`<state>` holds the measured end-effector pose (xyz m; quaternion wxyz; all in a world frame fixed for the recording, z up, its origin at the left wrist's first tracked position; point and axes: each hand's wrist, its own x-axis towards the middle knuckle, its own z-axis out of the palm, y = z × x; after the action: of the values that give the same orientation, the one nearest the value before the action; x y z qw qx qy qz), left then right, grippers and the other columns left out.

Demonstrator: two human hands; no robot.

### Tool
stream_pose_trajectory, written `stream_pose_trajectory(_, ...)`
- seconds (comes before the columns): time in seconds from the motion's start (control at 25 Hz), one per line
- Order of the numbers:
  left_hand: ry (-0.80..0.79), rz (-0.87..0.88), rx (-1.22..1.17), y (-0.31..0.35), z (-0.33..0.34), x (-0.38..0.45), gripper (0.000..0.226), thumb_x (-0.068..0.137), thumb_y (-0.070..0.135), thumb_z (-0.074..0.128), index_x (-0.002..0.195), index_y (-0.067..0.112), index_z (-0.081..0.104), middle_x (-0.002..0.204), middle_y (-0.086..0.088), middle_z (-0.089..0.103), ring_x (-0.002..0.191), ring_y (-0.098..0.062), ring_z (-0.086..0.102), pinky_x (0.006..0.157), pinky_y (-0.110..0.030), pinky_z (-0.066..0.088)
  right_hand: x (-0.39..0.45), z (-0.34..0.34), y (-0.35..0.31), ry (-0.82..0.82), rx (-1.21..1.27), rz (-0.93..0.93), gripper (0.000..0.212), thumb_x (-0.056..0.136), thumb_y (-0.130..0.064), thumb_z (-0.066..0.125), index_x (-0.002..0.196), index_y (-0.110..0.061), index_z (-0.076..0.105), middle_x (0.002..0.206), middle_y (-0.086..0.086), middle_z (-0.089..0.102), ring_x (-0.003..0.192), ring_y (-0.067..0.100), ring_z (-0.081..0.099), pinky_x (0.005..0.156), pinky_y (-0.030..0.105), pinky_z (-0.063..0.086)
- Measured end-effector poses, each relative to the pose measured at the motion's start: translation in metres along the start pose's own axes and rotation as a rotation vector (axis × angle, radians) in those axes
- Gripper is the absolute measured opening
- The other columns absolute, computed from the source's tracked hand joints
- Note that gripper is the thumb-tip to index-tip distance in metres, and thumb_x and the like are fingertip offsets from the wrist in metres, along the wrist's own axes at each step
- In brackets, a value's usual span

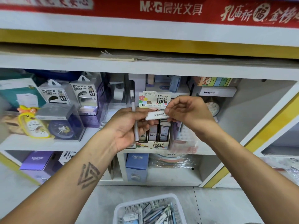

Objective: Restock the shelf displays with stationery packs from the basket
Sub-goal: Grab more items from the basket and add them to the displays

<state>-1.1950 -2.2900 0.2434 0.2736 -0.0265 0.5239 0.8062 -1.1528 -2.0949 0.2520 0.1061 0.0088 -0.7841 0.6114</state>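
Note:
My left hand [129,126] grips an upright grey-white pen [133,104] in front of the middle shelf. My right hand [186,110] pinches one end of a small white pack [156,115] with printed characters; the pack's other end touches my left fingers. Behind both hands stands a cardboard display box of 0.7 HB pencil leads [155,143], with dark packs upright inside it. At the bottom of the view a white plastic basket [127,207] on the floor holds several pens and small packs.
Power bank boxes [84,94] and alarm clocks [61,126] fill the shelf's left side. Another clock [213,108] and a white box [215,92] sit at the right. Blue and purple boxes [136,165] stand on the lower shelf. A red M&G banner [169,8] runs overhead.

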Motion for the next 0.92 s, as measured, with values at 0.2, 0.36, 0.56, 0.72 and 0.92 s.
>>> stream_pose_trajectory(0.2, 0.020, 0.059, 0.077, 0.005, -0.008, -0.006, 0.016, 0.088, -0.001, 0.065, 0.102, -0.003, 0.073, 0.079, -0.015, 0.071, 0.057, -0.014, 0.057, 0.050, -0.020, 0.048, -0.001, 0.018, -0.004, -0.226, -0.182, -0.006, 0.022, 0.076, -0.002, 0.084, 0.091, -0.011, 0.070, 0.078, 0.004, 0.074, 0.067, 0.009, 0.063, 0.065, 0.025, 0.052)
stream_pose_trajectory(0.36, 0.065, 0.055, 0.087, 0.007, -0.012, -0.009, 0.022, 0.090, -0.001, 0.063, 0.111, -0.005, 0.068, 0.075, -0.012, 0.063, 0.048, -0.011, 0.046, 0.039, -0.018, 0.033, -0.001, 0.034, -0.006, -0.352, -0.118, 0.032, 0.046, 0.084, 0.003, 0.075, 0.119, -0.020, 0.057, 0.077, 0.013, 0.068, 0.065, 0.021, 0.065, 0.065, 0.033, 0.054)
stream_pose_trajectory(0.56, 0.217, -0.009, 0.163, 0.023, -0.034, -0.012, 0.017, 0.097, 0.024, 0.055, 0.094, 0.009, 0.063, 0.070, -0.005, 0.061, 0.042, -0.010, 0.037, 0.035, -0.016, 0.021, 0.004, 0.044, -0.007, -0.191, -0.048, 0.064, 0.013, 0.094, -0.001, 0.065, 0.107, -0.005, 0.066, 0.074, 0.012, 0.074, 0.068, 0.033, 0.073, 0.067, 0.039, 0.061)
stream_pose_trajectory(0.72, 0.284, -0.026, 0.068, 0.035, -0.057, -0.017, 0.026, 0.093, 0.037, 0.044, 0.086, 0.013, 0.053, 0.063, -0.007, 0.060, 0.043, -0.016, 0.037, 0.039, -0.017, 0.025, 0.007, 0.057, -0.006, -0.121, -0.123, -0.003, 0.005, 0.090, -0.006, 0.071, 0.089, -0.011, 0.072, 0.069, 0.000, 0.072, 0.064, 0.018, 0.069, 0.064, 0.029, 0.059)
stream_pose_trajectory(0.92, 0.336, 0.026, 0.054, 0.038, -0.081, -0.024, 0.019, 0.095, 0.020, 0.041, 0.082, 0.013, 0.055, 0.066, -0.005, 0.053, 0.046, -0.016, 0.042, 0.044, -0.020, 0.033, 0.015, 0.079, -0.001, -0.063, -0.190, -0.041, 0.006, 0.089, -0.004, 0.072, 0.094, -0.008, 0.073, 0.089, 0.021, 0.072, 0.072, 0.026, 0.072, 0.075, 0.033, 0.062)
